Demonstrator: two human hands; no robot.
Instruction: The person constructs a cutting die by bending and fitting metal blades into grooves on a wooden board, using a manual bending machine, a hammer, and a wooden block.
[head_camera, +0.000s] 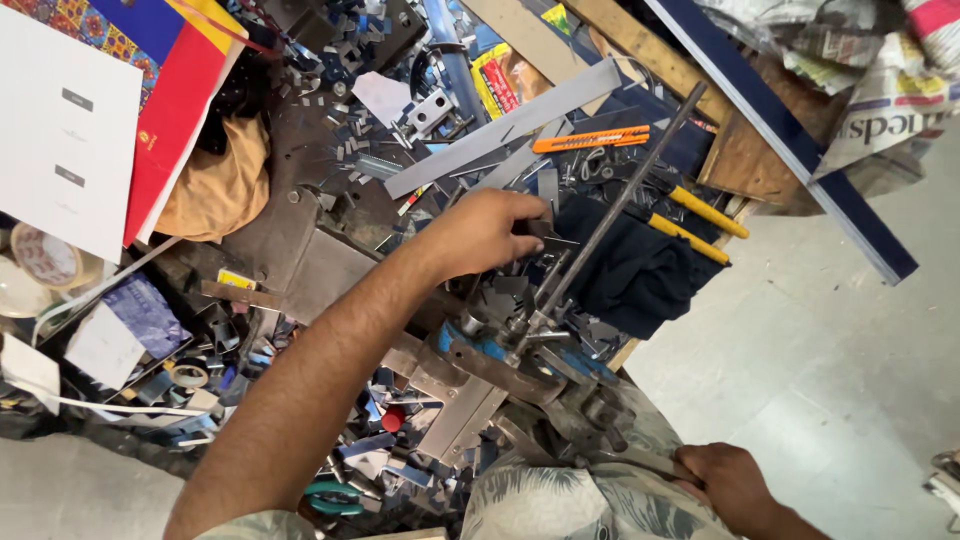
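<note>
While you lean over the desk (300, 160), your right hand (730, 485) sits nearest the camera at the lower right, fingers curled tight around the end of a metal lever handle (640, 460). That handle runs up and left into a heavy metal bench tool (520, 365), a grey and blue mechanism bolted near the desk edge, just above your patterned clothing (560, 505).

Your left forearm crosses the frame from the lower left, and your left hand (485, 232) rests beyond the tool with fingers pressed together, pinching a small dark metal piece (545, 232) at the fingertips. The piece sits just above the tool's jaws, beside a long steel rod (625, 195) that rises diagonally from the mechanism towards the upper right.

Around the tool, the desk carries a thick litter of small cut metal offcuts (350, 140). A green-handled pair of scissors (335, 497) lies at the near edge, with a roll of tape (188, 373) to the left. A dark cloth (625, 270) lies just right of your left hand, two yellow-handled tools (700, 225) resting on it.

Farther off, an orange utility knife (590, 139) lies beside a long flat grey metal strip (500, 130). An ochre cloth (220, 185), a red folder (175, 110) and a white sheet (65, 130) occupy the far left; wooden planks (650, 50) and newspaper (890, 110) sit at the far right, over the pale floor (830, 340).
</note>
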